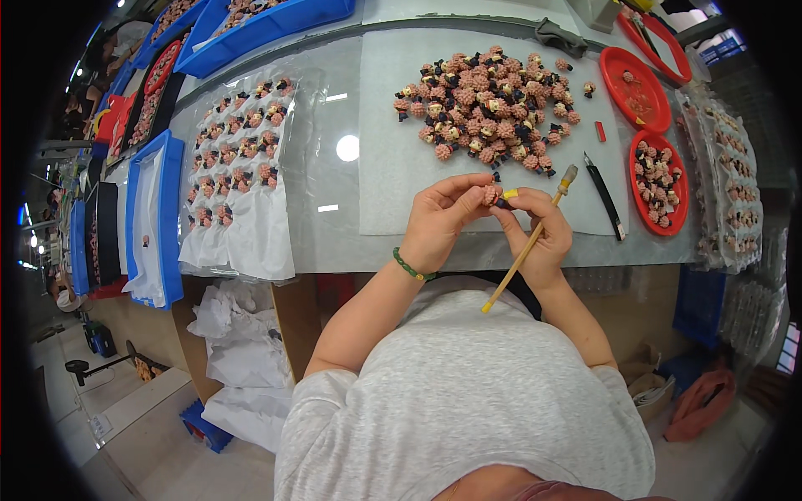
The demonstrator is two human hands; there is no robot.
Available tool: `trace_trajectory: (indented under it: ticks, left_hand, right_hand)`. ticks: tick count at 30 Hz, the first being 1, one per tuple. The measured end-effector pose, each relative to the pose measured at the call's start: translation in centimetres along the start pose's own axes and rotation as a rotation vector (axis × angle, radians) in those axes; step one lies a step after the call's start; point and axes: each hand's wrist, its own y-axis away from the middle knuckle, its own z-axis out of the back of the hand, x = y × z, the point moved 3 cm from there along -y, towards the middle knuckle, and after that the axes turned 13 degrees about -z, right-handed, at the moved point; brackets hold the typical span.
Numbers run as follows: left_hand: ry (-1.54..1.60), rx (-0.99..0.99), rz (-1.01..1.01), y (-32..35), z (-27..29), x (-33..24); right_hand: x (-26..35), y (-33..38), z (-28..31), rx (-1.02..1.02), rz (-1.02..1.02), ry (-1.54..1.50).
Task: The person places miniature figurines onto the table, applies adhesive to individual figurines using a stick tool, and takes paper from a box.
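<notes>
Between my two hands, just past the table's front edge, is a small figurine (pixel 492 196) with pink curly hair and a dark body. My left hand (pixel 439 221) pinches it between thumb and fingertips. The fingers of my right hand (pixel 543 242) meet its other side, with a small yellow bit (pixel 510 194) at the fingertips. Also held in my right hand is a thin wooden stick tool (pixel 525 252) with a blunt grey tip, slanting across the palm. Beyond my hands a large heap of similar figurines (pixel 493 104) lies on a white sheet (pixel 388 184).
On the left, figurines stand in rows on a paper-lined tray (pixel 259 242), beside a blue tray (pixel 174 225). To the right lie a black pen-like knife (pixel 603 194), a small red piece (pixel 600 131), a red bowl of figurines (pixel 683 200) and another red dish (pixel 614 67). Stacked plastic trays (pixel 727 184) stand far right.
</notes>
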Motion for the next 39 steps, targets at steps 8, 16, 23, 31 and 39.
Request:
trace_trajectory:
  ticks: [8, 16, 23, 31, 39]
  left_hand:
    - [0.015, -0.03, 0.066, -0.1, 0.1, 0.2]
    - [0.011, -0.03, 0.059, -0.1, 0.2, 0.2]
    - [-0.035, -0.024, 0.03, 0.1, 0.3, 0.0]
    - [-0.086, -0.028, 0.033, 0.1, 0.3, 0.0]
    - [-0.019, -0.063, -0.033, 0.2, 0.7, 0.4]
  right_hand:
    - [0.0, 0.3, -0.1, 0.002, -0.07, -0.014]
    - [-1.1, 0.8, 0.3, 0.134, -0.208, -0.201]
    - [0.7, -2.3, 2.0, 0.161, -0.377, -0.114]
    - [1.5, -2.2, 1.9, 0.24, -0.35, -0.129]
    - [0.9, -2.2, 1.0, 0.226, -0.309, -0.087]
